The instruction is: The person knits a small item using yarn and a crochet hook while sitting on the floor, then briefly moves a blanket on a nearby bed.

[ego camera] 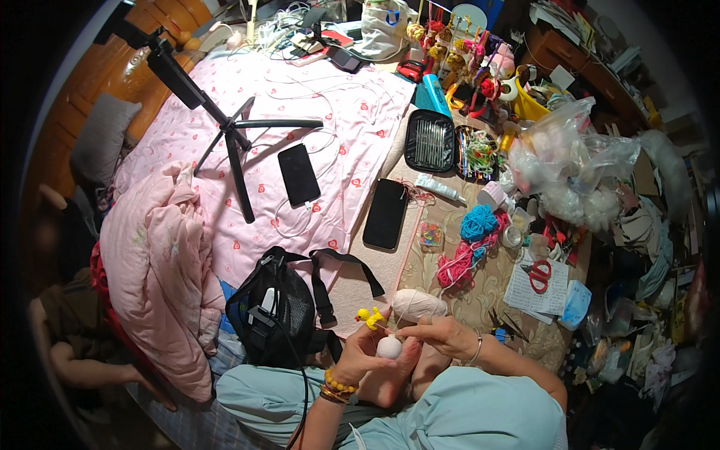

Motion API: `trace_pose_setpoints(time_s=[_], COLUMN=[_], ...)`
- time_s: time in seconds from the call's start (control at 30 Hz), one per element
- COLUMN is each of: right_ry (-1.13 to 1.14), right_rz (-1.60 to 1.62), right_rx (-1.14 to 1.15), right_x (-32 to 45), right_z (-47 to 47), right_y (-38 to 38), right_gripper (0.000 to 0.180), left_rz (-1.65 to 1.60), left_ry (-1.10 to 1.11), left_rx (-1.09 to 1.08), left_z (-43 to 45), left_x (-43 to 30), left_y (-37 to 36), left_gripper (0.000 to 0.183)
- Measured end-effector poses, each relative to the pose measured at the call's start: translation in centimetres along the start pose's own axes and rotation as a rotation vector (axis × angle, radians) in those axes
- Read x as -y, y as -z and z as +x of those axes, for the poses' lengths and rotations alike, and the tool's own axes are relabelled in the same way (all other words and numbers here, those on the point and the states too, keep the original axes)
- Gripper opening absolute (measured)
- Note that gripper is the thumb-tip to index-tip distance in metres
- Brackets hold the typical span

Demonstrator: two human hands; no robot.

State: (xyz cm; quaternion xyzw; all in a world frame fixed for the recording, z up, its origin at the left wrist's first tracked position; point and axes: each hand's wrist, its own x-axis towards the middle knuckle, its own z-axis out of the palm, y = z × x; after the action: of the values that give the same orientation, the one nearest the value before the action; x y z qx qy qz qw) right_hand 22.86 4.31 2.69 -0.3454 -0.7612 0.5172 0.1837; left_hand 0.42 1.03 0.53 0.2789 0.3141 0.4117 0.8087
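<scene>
My left hand (pixel 355 355), with beaded bracelets at the wrist, holds a small round white crocheted piece (pixel 388 347) between thumb and fingers. A small yellow crocheted figure (pixel 370 318) with a red tip sits at that hand's fingertips. My right hand (pixel 449 336), wearing a bangle, has its fingers pinched at the top edge of the white piece; what lies between them is too small to tell. Just beyond the hands rests a ball of pale yarn (pixel 419 305), from which a strand runs towards the fingers.
A black mesh bag (pixel 281 315) lies left of the hands. Further off are a black phone (pixel 386 215), blue yarn (pixel 478 223), pink yarn (pixel 458 266), red-handled scissors (pixel 540 277) on paper, a hook case (pixel 430 140) and a black tripod (pixel 229 128). Another person's arm (pixel 95 368) shows at left.
</scene>
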Motion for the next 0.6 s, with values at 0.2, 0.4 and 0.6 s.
trace_pose_setpoints(time_s=[0.2,0.4,0.6], right_ry=[0.067,0.102,0.089], right_rz=[-0.307,-0.53,-0.618], right_rx=[0.044,-0.012,-0.051], right_x=[0.8,1.1,2.4], right_z=[0.1,0.2,0.4], right_y=[0.6,0.5,0.2], right_gripper=[0.046,0.049,0.048], left_rz=[0.001,0.034,0.127], left_ry=[0.01,0.009,-0.038], left_rx=[-0.024,-0.036,-0.076], left_z=[0.0,0.0,-0.1], left_x=[-0.2,0.1,1.3], left_y=[0.0,0.3,0.8], left_gripper=[0.093,0.089,0.087])
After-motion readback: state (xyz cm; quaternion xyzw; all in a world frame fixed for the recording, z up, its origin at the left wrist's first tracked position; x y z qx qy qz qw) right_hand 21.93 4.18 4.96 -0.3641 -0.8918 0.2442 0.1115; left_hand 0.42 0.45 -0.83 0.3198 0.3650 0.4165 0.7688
